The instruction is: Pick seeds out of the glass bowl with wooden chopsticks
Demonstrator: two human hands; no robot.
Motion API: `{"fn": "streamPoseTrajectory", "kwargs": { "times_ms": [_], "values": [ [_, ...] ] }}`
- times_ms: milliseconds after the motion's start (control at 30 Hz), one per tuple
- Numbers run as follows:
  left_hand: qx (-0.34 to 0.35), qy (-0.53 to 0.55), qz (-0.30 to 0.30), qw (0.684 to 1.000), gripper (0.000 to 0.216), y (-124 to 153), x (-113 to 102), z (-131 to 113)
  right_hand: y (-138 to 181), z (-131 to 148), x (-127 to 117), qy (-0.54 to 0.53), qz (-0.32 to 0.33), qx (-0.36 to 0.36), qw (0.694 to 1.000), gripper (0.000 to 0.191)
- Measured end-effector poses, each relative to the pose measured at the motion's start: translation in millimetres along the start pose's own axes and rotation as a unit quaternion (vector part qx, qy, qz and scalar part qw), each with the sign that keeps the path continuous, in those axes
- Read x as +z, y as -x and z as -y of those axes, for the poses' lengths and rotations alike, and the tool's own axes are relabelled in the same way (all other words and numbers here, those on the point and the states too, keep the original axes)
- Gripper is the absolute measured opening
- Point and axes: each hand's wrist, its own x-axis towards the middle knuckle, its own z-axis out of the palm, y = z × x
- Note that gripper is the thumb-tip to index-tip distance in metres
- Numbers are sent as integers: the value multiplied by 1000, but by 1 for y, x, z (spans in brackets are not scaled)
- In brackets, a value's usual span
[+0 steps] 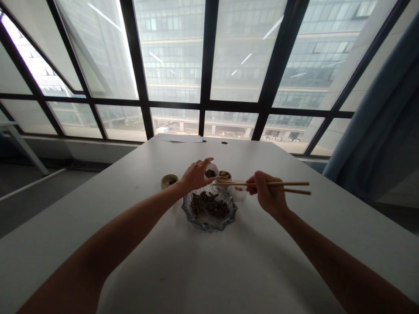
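My left hand (195,173) is around a small white cup (214,168) with dark bits inside, thumb at its lower edge and index finger above it. The cup's mouth seems tilted towards me. In my right hand (267,192) is a pair of wooden chopsticks (291,186), pointing left. Their tips are close to my left thumb, with a pale spot there too small to name. Below them stands a scalloped glass bowl (209,226) with many short dark brown pieces (209,205).
A small bowl of light brown pieces (224,175) and a white container (240,192) stand behind and right of the glass bowl. A greenish cup (169,180) is at the left. Papers (178,138) lie at the far edge of the white table (203,270), before the windows.
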Motion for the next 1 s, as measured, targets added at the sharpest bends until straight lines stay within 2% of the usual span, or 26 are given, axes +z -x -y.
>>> {"fn": "streamPoseTrajectory", "kwargs": {
  "times_ms": [67, 167, 300, 467, 600, 700, 800, 1000],
  "values": [
    [-47, -4, 24, 999, 72, -3, 0, 3, -3, 13, -5, -19, -9, 50, 999, 68],
    [-106, -11, 67, 992, 73, -7, -1, 8, -4, 29, -9, 4, 61, 82, 995, 72],
    [-152, -11, 100, 983, 74, -10, -2, 15, 0, 36, -5, 60, 181, 51, 980, 72],
    [-160, -15, 119, 980, 72, -7, -2, 20, 9, 24, 9, 89, 219, -13, 972, 62],
    [-102, -38, 77, 991, 61, 7, -10, 24, 14, 9, 18, 94, 199, -33, 975, 58],
    [-46, -54, 16, 997, 51, 27, -22, 33, 13, 4, 19, 38, 157, 5, 987, 54],
    [-42, -68, -36, 996, 44, 52, -31, 44, 9, 9, 13, -25, 119, 51, 991, 56],
    [-69, -74, -86, 991, 37, 92, -32, 62, 8, 27, 8, -34, 190, 100, 976, 65]
  ]
}}
